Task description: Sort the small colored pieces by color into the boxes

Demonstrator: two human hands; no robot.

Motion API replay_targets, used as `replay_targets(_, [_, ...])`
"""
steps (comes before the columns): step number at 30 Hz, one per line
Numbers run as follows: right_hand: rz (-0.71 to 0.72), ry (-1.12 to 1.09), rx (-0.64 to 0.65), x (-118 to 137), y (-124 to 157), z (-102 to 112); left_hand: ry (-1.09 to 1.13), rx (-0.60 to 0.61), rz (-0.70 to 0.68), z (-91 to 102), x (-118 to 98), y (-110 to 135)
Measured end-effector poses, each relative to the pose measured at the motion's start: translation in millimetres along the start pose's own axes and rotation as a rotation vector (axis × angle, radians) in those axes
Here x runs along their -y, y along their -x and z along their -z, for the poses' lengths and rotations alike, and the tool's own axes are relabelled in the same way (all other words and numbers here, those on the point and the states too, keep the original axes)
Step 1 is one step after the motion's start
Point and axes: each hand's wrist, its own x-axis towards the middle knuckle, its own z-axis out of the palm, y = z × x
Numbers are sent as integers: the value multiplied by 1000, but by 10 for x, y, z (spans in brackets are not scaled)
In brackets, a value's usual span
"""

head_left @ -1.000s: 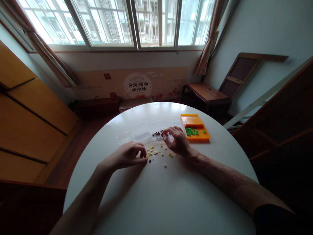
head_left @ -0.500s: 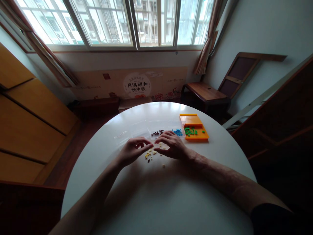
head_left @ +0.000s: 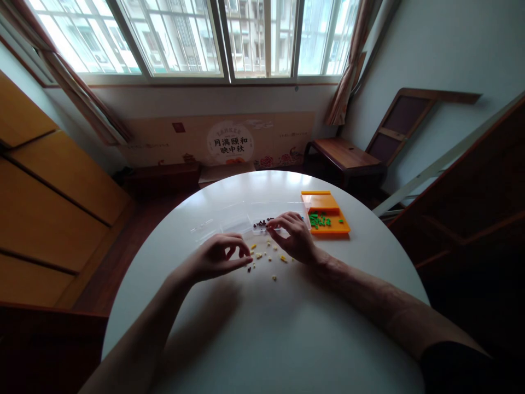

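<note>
My left hand (head_left: pixel 219 257) is low over the white table, thumb and forefinger nearly meeting beside small yellow pieces (head_left: pixel 258 255). Whatever sits between those fingertips is too small to make out. Over the front of a clear plastic divided box (head_left: pixel 235 223) hangs my right hand (head_left: pixel 293 235), its fingers pinched near the dark brown pieces (head_left: pixel 261 224); anything in that pinch is hidden. Several cream pieces (head_left: pixel 274 278) and one brown piece (head_left: pixel 249 269) lie loose between and below my hands. The right hand covers most of the blue pieces.
An orange tray (head_left: pixel 343 230) with several green pieces (head_left: pixel 320 220) adjoins the box on the right. The round white table (head_left: pixel 262 339) extends towards me. Beyond its far edge stand a wooden chair (head_left: pixel 346 153) and a printed cardboard panel (head_left: pixel 164 131) under the window.
My right hand has shifted slightly right and away from me, closing its fingers by the brown pieces and covering the blue ones. My left hand has drawn a little left and down.
</note>
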Motion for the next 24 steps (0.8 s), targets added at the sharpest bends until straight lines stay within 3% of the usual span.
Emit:
replay_targets(4, [-124, 98, -19, -56, 9, 0, -72, 109, 34, 105, -9, 60])
replay_targets(10, [-167, 108, 14, -45, 4, -15, -52, 210, 66, 73, 33, 58])
replay_targets(24, [-99, 10, 85, -42, 27, -25, -28, 187, 34, 8, 30, 24])
